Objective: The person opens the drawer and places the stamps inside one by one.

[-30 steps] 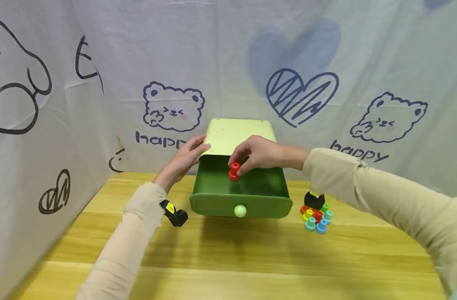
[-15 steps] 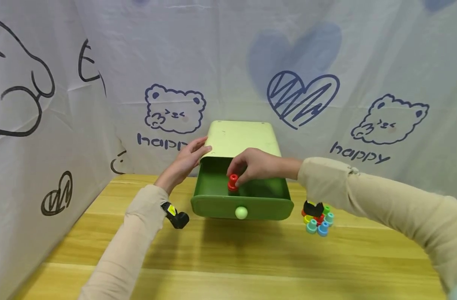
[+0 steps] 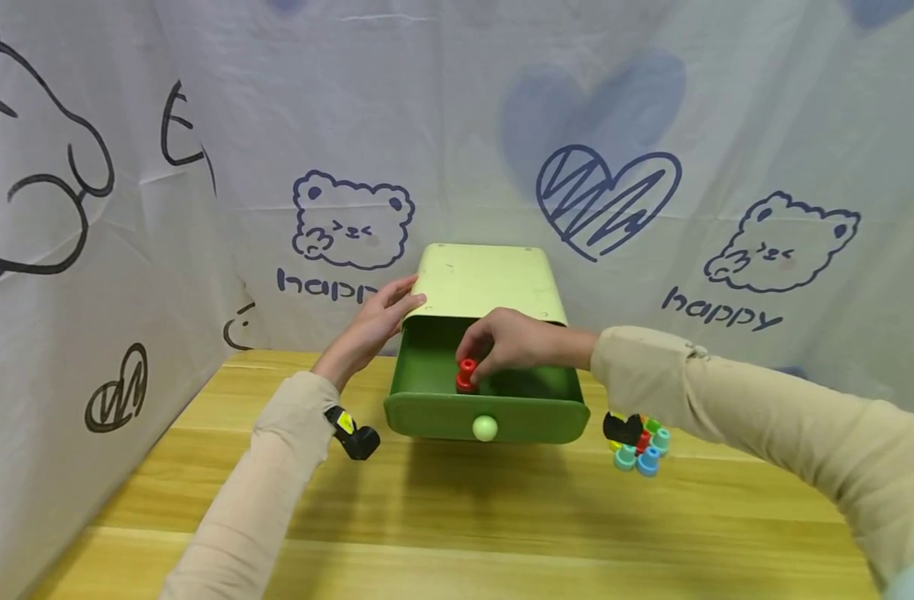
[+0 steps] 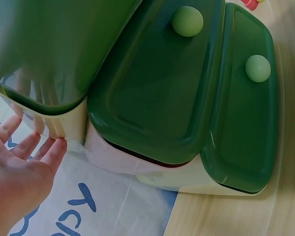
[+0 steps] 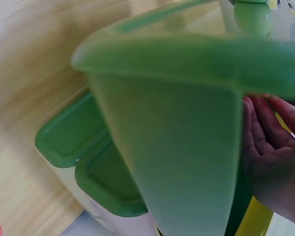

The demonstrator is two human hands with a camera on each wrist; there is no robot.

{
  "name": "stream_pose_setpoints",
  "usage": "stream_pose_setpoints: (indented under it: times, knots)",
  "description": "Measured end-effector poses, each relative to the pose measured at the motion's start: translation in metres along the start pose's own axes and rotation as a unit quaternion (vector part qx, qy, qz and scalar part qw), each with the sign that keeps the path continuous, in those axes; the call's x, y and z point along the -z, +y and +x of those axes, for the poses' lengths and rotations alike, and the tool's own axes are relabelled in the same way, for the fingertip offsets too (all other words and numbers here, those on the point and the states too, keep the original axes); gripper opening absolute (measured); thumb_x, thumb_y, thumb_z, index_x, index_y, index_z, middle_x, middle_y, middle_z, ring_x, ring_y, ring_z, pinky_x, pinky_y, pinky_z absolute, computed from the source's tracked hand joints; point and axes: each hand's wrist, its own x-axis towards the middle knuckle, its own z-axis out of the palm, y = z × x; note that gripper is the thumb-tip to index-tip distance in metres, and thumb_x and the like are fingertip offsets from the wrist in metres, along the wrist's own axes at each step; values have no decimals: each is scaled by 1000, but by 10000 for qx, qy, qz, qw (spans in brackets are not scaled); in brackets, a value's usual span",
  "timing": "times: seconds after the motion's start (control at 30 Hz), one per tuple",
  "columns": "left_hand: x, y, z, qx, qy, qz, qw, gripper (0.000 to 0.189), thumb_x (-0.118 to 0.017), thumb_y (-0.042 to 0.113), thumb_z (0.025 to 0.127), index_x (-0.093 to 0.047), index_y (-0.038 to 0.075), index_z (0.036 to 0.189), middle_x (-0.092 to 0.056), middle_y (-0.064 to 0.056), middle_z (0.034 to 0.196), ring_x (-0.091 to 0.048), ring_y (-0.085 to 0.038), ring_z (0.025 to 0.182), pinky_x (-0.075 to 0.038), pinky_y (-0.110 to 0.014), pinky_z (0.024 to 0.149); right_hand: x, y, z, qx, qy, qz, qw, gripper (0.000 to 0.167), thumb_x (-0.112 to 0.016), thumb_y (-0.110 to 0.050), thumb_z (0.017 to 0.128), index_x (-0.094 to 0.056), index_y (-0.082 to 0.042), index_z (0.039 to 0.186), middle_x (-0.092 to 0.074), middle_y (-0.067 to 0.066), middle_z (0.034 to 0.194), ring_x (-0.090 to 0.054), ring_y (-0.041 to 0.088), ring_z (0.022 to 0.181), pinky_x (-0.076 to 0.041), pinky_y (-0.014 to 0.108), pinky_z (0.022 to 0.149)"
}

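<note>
Head view: The red peg (image 3: 466, 377) is near the centre of the frame, inside the pulled-out green drawer (image 3: 427, 414), behind its front panel. The right hand (image 3: 505, 343) grips it between thumb and fingers; whether its base touches the drawer floor cannot be told. The peg stands roughly upright, its stem narrower than its flanged base. Judged by look, it is light, stiff plastic, smooth enough to slip if pinched loosely, and unlikely to break. The stem above the flange appears the best hold. The right forearm enters from the right edge, the hand bent down over the drawer. The left forearm rises from the lower left; the left hand (image 3: 374, 321) lies with fingers extended against the left side of the pale cabinet (image 3: 490, 279), thumb at its top edge. Coloured pegs (image 3: 648, 461) sit on the table (image 3: 546, 517) at right of centre, partly hidden by the black wrist camera (image 3: 623, 429).

Left wrist view: The left hand, at lower left, has fingers extended, tips against the cabinet wall. Two closed lower drawers (image 4: 246, 113) fill the centre and right. The gripped peg is not identifiable here.

Right wrist view: The right hand, at right, is partly hidden by the drawer's wall; its fingers are bent. The gripped peg is not visible, so the contact cannot be verified from this side.
</note>
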Motion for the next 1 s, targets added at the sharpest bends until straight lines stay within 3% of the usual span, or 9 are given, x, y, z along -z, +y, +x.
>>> stream_pose_setpoints:
  times: [0.5,1.0]
  knots:
    - [0,0,0,-72,-39,-33,10000,62,-54,33,99,-29,13,152,-26,-10,156,-24,-27,142,-24,-49,113,6,-2,-1,-8,97,192,9998,23,-76,1,78,-72,2,101,-72,6,94,-67,15,87,-56,28,78]
    - [-2,-1,1,-30,-13,36,10000,63,-53,34,99,-28,15,153,-23,-10,157,-21,-29,143,-22,-51,114,28,-5,-38,-106,615,510,9968,25,-75,2,81,-70,4,105,-70,15,103,-66,20,92,-56,30,82]
